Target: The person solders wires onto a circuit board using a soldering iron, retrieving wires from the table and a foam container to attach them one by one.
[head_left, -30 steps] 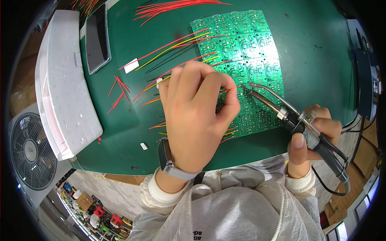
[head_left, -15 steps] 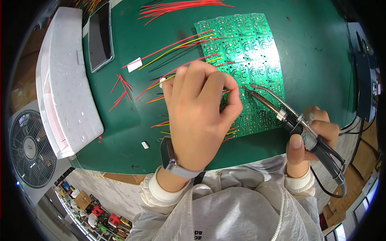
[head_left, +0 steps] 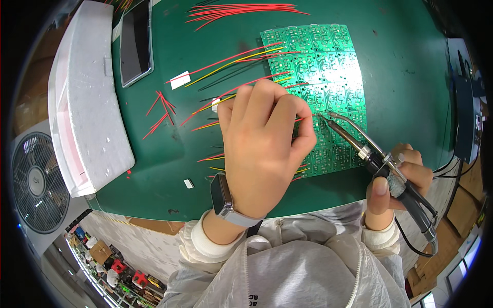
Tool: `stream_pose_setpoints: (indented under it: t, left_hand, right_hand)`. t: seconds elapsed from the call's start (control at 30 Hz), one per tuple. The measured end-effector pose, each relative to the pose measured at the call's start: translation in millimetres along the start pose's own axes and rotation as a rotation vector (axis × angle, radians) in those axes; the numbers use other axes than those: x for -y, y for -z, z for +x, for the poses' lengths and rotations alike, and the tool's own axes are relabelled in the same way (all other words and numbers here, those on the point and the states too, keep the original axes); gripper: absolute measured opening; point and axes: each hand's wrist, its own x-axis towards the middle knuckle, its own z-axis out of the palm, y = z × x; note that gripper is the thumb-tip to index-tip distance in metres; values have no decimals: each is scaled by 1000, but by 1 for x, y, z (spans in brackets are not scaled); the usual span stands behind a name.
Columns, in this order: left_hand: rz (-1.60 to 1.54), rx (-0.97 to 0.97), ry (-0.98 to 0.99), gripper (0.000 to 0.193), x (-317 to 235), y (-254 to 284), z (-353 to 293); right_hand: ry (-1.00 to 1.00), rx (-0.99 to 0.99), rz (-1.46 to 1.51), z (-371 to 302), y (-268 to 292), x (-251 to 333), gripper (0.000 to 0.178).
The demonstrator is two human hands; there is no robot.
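Observation:
A green printed circuit board panel (head_left: 336, 95) lies on the green work mat. Over its left edge, my left hand (head_left: 267, 133) pinches a short red wire (head_left: 306, 118) between thumb and forefinger, the wire's end resting near the board. My right hand (head_left: 400, 177) grips a soldering iron (head_left: 382, 167) with a thin metal feed tube (head_left: 354, 126) along it. The iron's tip and the tube's end meet by the red wire's end; the exact contact is too small to tell. Red, yellow and black wires (head_left: 226, 64) stick out leftward from the board; my left hand covers some.
Red wires (head_left: 246, 9) lie in a bundle at the far edge, with short red pieces (head_left: 163, 110) to the left. A phone (head_left: 137, 46) and a white foam box (head_left: 87, 102) stand farther left, beside a fan (head_left: 41, 185). The iron's cable (head_left: 405, 241) hangs at the right.
The whole view has shifted slightly, so the board and wires sit a little farther right. Both hands keep their grips, and the iron tip stays by the red wire.

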Motion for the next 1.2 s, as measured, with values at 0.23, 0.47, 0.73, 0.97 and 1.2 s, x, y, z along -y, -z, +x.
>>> stream_pose_setpoints:
  t: [0.23,0.47,0.73,0.97,1.2]
  left_hand:
    - [-5,-10,-9,21,1,0,0]
    - [48,-8,6,20,-4,3,-2]
    - [109,-74,7,25,-16,7,-7]
    - [6,213,-167,33,-46,6,-36]
    - [7,56,-142,32,-34,-6,-28]
  right_hand:
    - [4,25,0,1,-1,0,36]
    - [-37,-157,12,-3,1,-4,40]
    - [-13,-374,-80,0,-1,-10,37]
    - [-63,-366,-70,1,0,-11,33]
    - [-77,-355,-97,4,-1,-9,32]
